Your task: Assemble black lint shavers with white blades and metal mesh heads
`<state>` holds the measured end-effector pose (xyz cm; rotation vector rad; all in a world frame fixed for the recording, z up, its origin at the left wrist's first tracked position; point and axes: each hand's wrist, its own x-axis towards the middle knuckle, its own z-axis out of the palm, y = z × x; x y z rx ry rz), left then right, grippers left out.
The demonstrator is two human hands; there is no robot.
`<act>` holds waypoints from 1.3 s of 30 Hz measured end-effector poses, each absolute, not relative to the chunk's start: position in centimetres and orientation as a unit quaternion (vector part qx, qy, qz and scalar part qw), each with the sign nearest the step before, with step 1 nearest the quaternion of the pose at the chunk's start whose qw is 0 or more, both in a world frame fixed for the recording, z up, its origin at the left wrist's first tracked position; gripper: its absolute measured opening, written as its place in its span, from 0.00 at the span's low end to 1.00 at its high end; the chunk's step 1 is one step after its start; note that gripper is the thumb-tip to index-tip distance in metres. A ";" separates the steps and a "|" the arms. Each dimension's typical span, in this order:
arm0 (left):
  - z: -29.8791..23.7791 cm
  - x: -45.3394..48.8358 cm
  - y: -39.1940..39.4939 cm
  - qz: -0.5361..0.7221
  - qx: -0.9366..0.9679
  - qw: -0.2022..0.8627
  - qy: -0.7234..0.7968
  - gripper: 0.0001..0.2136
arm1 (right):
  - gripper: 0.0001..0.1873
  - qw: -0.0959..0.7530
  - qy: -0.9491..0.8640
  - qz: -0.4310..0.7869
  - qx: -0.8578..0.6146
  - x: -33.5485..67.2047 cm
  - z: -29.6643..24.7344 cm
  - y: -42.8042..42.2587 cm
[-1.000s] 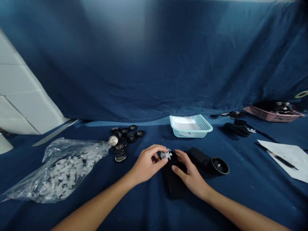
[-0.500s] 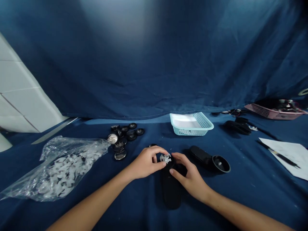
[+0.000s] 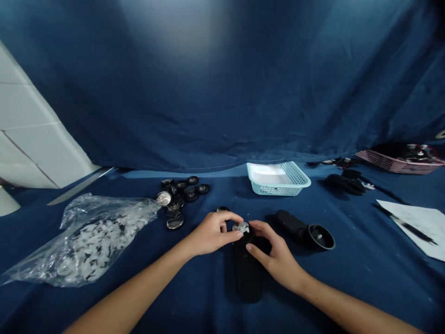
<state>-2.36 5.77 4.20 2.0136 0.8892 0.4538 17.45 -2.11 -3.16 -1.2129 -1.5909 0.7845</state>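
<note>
Blue cloth (image 3: 347, 287) on bench, open room in front; plastic bag (image 3: 86, 246) of white bits well left, teal basket (image 3: 278, 182) behind. My R hand (image 3: 276, 255) curled round black cylinder (image 3: 247, 273); L hand (image 3: 212, 234) pinching white plastic piece (image 3: 240, 227) at cyl's top end.

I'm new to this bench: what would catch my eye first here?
At front centre, the left hand pinches a small white piece at the top of a black tube, which the right hand holds. To their left lies a clear plastic bag full of white pieces, and behind them sits a pale blue basket.
</note>
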 end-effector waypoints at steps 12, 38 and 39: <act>3.6 -2.2 6.1 0.220 0.809 0.441 0.319 0.16 | 0.22 0.466 -0.655 0.309 -0.507 17.4 -3.1 -2.3; 3.8 -2.0 5.2 0.224 0.817 0.414 0.333 0.11 | 0.27 0.450 -0.667 0.293 -0.517 17.1 -2.9 -2.7; 3.7 -1.9 5.2 0.224 0.818 0.414 0.332 0.10 | 0.27 0.450 -0.667 0.291 -0.518 17.1 -2.9 -2.8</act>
